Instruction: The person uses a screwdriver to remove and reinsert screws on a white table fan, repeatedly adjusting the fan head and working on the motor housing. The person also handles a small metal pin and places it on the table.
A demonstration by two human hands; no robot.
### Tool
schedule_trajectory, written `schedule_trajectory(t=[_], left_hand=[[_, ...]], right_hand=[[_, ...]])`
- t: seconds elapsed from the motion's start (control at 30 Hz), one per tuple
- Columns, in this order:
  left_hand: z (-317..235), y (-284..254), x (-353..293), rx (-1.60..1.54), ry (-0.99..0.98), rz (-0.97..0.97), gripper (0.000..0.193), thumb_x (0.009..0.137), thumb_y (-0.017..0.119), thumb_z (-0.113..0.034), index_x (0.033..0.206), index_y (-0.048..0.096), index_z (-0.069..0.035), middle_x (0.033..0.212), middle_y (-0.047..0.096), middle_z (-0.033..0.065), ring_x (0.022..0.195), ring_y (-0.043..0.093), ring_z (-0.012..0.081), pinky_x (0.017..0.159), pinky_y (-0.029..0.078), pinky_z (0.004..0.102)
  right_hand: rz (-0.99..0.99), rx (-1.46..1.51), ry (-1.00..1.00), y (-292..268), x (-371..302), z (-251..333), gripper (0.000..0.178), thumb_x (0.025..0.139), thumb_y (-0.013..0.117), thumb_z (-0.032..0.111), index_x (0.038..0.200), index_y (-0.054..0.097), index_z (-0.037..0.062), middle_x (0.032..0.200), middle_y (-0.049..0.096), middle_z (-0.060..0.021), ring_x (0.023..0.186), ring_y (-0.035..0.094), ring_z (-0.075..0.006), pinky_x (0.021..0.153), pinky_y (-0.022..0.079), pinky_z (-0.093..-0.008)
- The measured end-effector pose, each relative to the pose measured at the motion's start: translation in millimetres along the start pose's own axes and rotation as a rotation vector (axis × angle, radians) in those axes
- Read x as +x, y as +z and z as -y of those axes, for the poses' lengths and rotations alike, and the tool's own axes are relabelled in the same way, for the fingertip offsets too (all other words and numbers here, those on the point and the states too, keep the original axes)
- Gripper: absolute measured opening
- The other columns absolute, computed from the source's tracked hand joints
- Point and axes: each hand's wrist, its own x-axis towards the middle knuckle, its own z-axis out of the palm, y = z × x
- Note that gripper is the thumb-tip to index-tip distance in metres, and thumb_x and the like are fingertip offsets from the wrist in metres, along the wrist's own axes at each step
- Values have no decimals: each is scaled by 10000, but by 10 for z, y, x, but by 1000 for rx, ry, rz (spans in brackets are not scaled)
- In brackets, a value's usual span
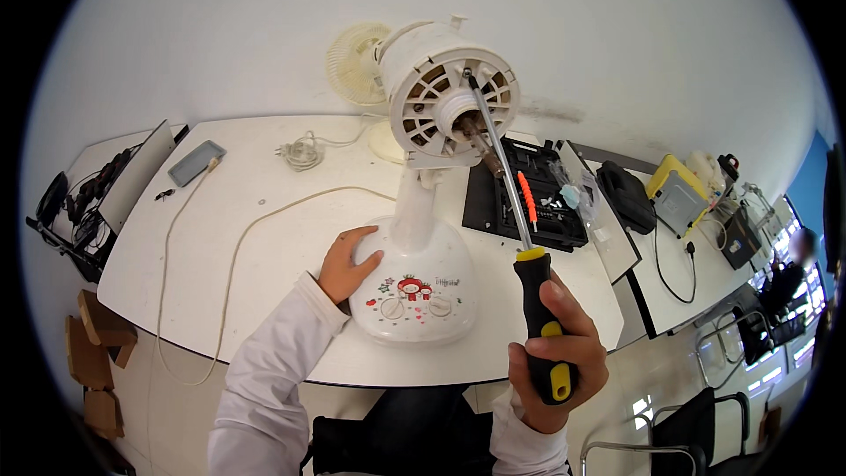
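Observation:
A white electric fan without its blades or grille stands upright on the table, its round motor housing (427,92) facing me. My left hand (346,264) grips the left side of the fan's base (414,291), thumb on top and fingers toward the neck. In my right hand (564,357) is a long screwdriver (503,159) with a black and yellow handle. Its shaft slants up across the housing, and the tip meets the upper rim at a screw hole. A brownish motor shaft (480,145) sticks out of the housing's centre, partly behind the screwdriver.
An open black toolbox (546,211) lies right of the fan, with an orange-handled tool (527,194) on it. A power cord (231,273) crosses the left of the table (291,335). A grey tray (196,163) and a coiled cable (301,152) lie farther back.

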Motion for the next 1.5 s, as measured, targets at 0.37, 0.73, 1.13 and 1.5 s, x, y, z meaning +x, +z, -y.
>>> schedule_trajectory(t=[0.37,0.73,1.13,1.5], left_hand=[[25,-7,18,-45,27,-30,423,794,648,-135,1195,530,-67,1141,514,155,1048,512,241,908,407,320],[61,-18,19,-80,23,-38,423,792,650,-136,1192,531,-61,1144,510,158,1059,504,250,918,398,322],[-5,-36,14,-1,36,-39,451,757,684,-162,1172,544,-54,1151,519,160,1073,508,266,929,398,331],[52,-48,1,17,56,-66,470,747,696,-182,1173,542,-56,1141,514,164,1070,508,279,924,405,340]], right_hand=[[63,-39,53,-66,86,41,295,582,760,-26,815,624,93,1134,585,-155,1105,529,-387,932,457,-461],[-17,-146,25,14,267,224,354,602,842,215,915,683,174,1060,490,-117,957,553,-233,732,556,-316],[29,-305,-184,13,230,248,417,641,786,23,976,550,103,1115,587,-151,1017,595,-313,807,539,-346],[146,-261,-63,6,264,292,577,552,840,408,945,508,147,1088,417,-183,903,575,-270,663,505,-298]])
